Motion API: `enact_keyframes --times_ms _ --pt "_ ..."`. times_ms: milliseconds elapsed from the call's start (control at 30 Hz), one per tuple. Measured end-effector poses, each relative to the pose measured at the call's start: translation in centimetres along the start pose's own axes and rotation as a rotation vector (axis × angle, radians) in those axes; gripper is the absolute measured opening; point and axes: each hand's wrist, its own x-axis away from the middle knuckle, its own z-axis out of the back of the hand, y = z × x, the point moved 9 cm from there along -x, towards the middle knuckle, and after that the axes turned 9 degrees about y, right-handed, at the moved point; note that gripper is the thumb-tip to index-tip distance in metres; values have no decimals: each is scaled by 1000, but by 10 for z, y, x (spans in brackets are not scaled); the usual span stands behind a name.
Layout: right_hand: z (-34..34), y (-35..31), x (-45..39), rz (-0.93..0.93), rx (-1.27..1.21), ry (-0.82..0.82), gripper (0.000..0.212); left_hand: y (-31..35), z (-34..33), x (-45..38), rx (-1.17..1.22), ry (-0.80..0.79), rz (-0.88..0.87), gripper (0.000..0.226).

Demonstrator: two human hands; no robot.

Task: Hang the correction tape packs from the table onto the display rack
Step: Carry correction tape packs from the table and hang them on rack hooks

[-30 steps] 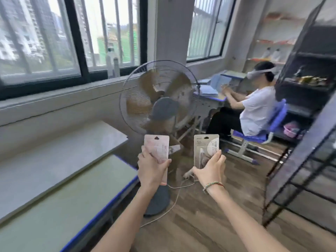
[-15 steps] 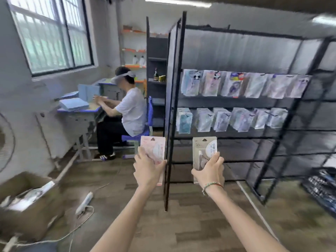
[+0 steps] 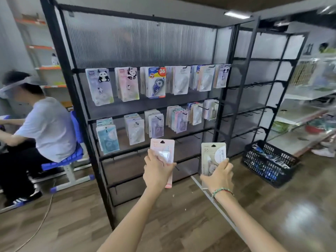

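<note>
Left hand (image 3: 157,171) grips a pink carded correction tape pack (image 3: 162,155), right hand (image 3: 217,176) a beige carded pack (image 3: 213,157); both upright, hang-holes uppermost, facing the black wire display rack (image 3: 181,131) just ahead, left nearer its bare hooks.

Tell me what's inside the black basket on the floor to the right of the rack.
The black basket holds a jumble of blue and white packaged items, visible over the rim and through its slotted walls. They are too blurred to identify, and whatever lies lower down is hidden by the top layer.

We hold a pink pack (image 3: 162,151) in our left hand (image 3: 157,172) and a beige pack (image 3: 213,157) in our right hand (image 3: 218,177), mid-frame, before the display rack (image 3: 54,51).
</note>
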Motion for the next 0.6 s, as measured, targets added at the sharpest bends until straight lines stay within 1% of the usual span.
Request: enact_keyframes --times_ms 133,300,467,600 --pt "-10 12 -83 -14 30 22 114 47 -70 -49 17 -25 -34 104" --pt "-20 22 -186 -12 74 57 116 110 -144 -105 21 -47 -97 102" --pt "-36 46 -270 -23 96 51 116 149 -221 -145 -4 -67 -124 104" --pt "-56 63 -335 -5 85 29 116 170 -279 -172 -22 -69 -100 106"
